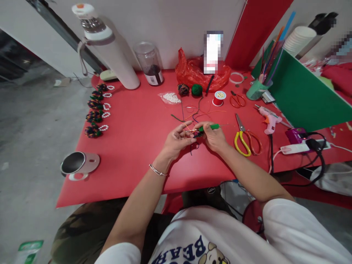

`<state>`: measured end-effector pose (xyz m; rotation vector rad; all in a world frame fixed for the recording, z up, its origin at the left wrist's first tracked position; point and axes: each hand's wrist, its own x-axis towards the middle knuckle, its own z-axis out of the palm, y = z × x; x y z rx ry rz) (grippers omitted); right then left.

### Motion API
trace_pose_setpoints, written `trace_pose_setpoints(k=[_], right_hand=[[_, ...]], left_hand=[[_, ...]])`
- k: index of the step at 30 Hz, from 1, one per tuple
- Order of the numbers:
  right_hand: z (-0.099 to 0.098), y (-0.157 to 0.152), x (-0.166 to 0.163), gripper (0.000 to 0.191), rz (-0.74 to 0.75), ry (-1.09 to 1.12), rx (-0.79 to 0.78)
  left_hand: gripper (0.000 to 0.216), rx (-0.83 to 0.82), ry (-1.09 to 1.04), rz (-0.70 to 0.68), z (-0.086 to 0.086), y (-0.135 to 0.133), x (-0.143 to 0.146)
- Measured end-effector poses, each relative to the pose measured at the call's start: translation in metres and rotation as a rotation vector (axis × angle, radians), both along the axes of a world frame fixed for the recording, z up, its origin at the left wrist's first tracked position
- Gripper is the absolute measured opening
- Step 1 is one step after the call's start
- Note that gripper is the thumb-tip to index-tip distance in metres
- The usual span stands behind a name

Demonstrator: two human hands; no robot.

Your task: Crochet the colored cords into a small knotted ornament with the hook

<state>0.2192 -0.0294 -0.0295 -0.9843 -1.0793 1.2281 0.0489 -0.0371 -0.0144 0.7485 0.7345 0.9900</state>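
My right hand [213,138] is closed around the green handle of a crochet hook [210,127], whose metal shaft points left toward my other hand. Between my hands is a small dark multicoloured piece of crochet [197,134], partly covered by fingers. My left hand [177,139] pinches its left side, with an orange strand passing up near the raised fingers. A dark yarn tail hangs below the piece. Beyond my hands lie loose strands, a multicoloured yarn ball [183,89], a green yarn ball [197,90] and a bag of white beads [171,98].
Several crocheted pieces with bead loops [93,116] line the left edge, near a mug [79,164] and a tall bottle [115,55]. Scissors [242,137], a glue gun [269,119], a power strip [305,146] and red thread spool [219,98] lie right. A phone [213,53] stands behind.
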Motion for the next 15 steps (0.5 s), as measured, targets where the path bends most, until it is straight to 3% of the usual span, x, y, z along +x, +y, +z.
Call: trace_pose_setpoints(k=[15], right_hand=[[-0.0051,0.003,-0.0002,0.061,-0.003,0.073,-0.056]], left_hand=[[0.065,-0.019,-0.021,0.005,0.0071,-0.0002,-0.0042]])
